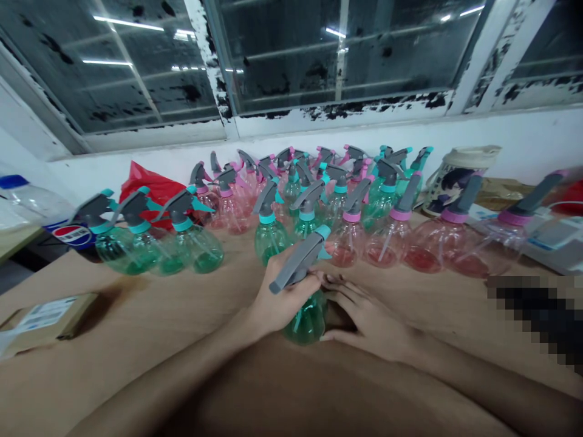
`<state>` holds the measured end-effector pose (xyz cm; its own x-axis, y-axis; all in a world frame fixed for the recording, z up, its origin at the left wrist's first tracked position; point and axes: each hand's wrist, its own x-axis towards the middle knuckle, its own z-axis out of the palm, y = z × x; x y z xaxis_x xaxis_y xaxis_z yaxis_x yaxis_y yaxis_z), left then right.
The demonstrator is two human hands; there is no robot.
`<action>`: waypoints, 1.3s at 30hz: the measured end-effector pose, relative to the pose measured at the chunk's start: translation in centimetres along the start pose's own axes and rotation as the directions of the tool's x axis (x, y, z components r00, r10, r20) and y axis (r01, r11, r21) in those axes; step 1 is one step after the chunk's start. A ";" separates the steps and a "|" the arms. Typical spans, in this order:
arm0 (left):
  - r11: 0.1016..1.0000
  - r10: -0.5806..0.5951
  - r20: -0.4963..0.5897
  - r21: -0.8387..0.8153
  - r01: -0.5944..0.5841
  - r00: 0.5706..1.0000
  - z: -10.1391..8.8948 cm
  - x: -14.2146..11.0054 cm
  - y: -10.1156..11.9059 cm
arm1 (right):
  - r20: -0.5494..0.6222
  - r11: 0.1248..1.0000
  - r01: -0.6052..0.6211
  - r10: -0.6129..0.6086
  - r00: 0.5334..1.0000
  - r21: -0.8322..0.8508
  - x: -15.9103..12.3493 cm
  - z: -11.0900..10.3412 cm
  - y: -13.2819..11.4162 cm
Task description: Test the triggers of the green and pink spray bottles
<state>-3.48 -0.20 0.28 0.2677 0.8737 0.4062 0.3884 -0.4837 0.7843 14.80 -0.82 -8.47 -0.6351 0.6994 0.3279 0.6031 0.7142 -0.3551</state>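
Observation:
A green see-through spray bottle (306,325) stands upright on the table close in front of me, with a grey trigger head (300,258) and a turquoise nozzle. Around its neck, just under the head, my left hand (274,301) is closed. My right hand (371,312) lies at the bottle's right side, fingers stretched out and apart; its fingertips reach the bottle or come very near it. Behind the hands runs a row of similar bottles, among them a green one (269,238) and a pink one (345,246).
Three green bottles (207,252) stand at the left by a red bag (150,194) and a cola bottle (77,235). More spray bottles crowd the wall below the window. A cardboard box (50,318) lies left; a printed bag (460,176) stands back right. Pixelation covers something dark at right.

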 end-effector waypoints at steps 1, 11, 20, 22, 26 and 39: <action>1.000 -0.005 0.001 -0.005 0.005 1.000 0.0 0.0 0.0 | -0.001 1.000 -0.003 0.003 1.000 -0.003 0.0 0.0 0.0; 0.990 -0.059 0.065 -0.124 0.067 0.996 -0.2 0.1 0.2 | 0.047 1.000 -0.023 0.023 0.999 0.008 0.0 -0.1 0.0; 0.995 0.023 0.086 -0.097 -0.014 0.996 -0.7 0.2 1.4 | 0.014 1.000 -0.011 0.011 1.000 0.005 0.0 -0.1 0.1; 0.996 0.015 0.079 -0.088 -0.008 0.997 -0.7 0.2 1.2 | 0.025 1.000 -0.011 0.011 1.000 0.004 0.0 -0.1 0.1; 0.995 -0.011 0.067 -0.093 0.017 0.998 -0.6 0.5 0.4 | 0.035 1.000 -0.012 0.011 0.999 0.009 0.0 0.1 0.2; 0.994 -0.084 -0.045 -0.075 0.081 0.995 -0.3 1.5 -0.6 | 0.019 1.000 -0.017 0.017 1.000 0.003 0.1 -0.2 0.0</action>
<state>-3.61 1.45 0.54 0.1942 0.9128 0.3592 0.3418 -0.4062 0.8475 14.81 -0.80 -8.28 -0.6339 0.7106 0.3054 0.6125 0.7023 -0.3628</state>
